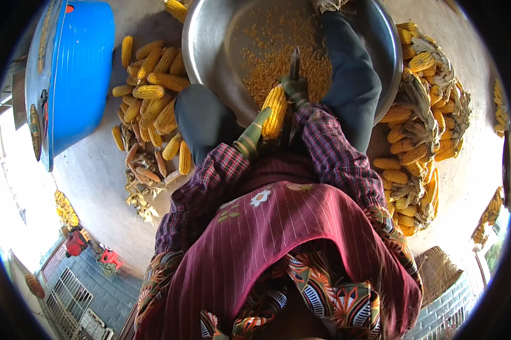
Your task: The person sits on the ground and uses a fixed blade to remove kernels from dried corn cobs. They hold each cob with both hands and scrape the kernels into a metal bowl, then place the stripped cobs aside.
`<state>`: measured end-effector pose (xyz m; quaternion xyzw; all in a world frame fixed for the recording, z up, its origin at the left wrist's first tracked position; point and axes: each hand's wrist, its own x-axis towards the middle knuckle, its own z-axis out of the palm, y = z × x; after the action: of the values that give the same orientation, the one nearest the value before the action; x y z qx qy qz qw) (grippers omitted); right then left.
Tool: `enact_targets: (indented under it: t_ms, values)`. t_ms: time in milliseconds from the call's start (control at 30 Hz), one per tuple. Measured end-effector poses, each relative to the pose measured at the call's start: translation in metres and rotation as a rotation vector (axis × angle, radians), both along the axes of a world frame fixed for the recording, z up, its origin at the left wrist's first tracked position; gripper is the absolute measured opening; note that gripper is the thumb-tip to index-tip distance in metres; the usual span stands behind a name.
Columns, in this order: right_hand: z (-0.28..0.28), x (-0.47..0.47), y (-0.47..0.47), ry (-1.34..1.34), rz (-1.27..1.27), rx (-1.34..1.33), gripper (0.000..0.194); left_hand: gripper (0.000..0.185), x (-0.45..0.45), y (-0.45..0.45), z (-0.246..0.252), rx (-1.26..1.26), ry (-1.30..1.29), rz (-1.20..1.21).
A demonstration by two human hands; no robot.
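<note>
My left hand (254, 132), in a green glove, is wrapped around a yellow corn cob (275, 111) above my lap, at the near rim of a wide metal basin (202, 51). The cob is tilted, and kernels still cover the side facing me. Close against its upper right side, my gloved right hand (297, 90) grips a narrow metal tool (295, 61). Its tip points up over the basin; the exact kind is unclear. Loose corn kernels (276, 68) are spread across the basin floor. My right leg (351, 63) reaches over the basin's right part.
Left of the basin lies a heap of husked corn cobs (153, 102), with bare cob cores (147, 173) and dry husks (138, 204) nearer me. A blue plastic tub (85, 72) stands beyond it. Cobs with husks attached (425, 123) are piled at right. A red stool (111, 258) is behind me.
</note>
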<state>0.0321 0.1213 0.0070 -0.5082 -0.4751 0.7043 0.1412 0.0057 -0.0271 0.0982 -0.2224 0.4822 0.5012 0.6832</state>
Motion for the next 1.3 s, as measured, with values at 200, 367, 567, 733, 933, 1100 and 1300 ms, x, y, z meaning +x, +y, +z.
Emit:
enact_targets:
  t_ms: [200,367,567,733,933,1100,1300]
  values:
    - [0.010,-0.005,0.005,-0.205,0.149,-0.040,0.021,0.042,-0.018,-0.016,0.017,0.097,-0.119,-0.040]
    - [0.047,-0.009,0.006,0.006,0.149,-0.214,0.022,0.040,-0.023,-0.012,0.013,-0.170,0.268,-0.329]
    - [0.019,-0.012,0.004,-0.071,0.052,-0.193,0.020,0.034,-0.012,0.011,0.002,-0.200,0.824,-0.467]
    - [0.015,-0.006,0.005,-0.140,0.092,0.053,0.020,0.031,-0.011,0.022,0.036,-0.160,0.117,-0.178]
    - [0.031,-0.010,0.006,-0.077,0.113,-0.052,0.021,0.032,-0.017,-0.003,0.031,0.002,0.025,-0.080]
    - [0.010,-0.010,0.012,0.043,0.121,-0.319,0.022,0.038,-0.033,0.004,0.009,-0.258,0.493,-0.494]
    - [0.010,-0.011,0.001,-0.179,0.090,0.033,0.025,0.038,-0.018,0.023,0.000,-0.347,1.360,-0.890]
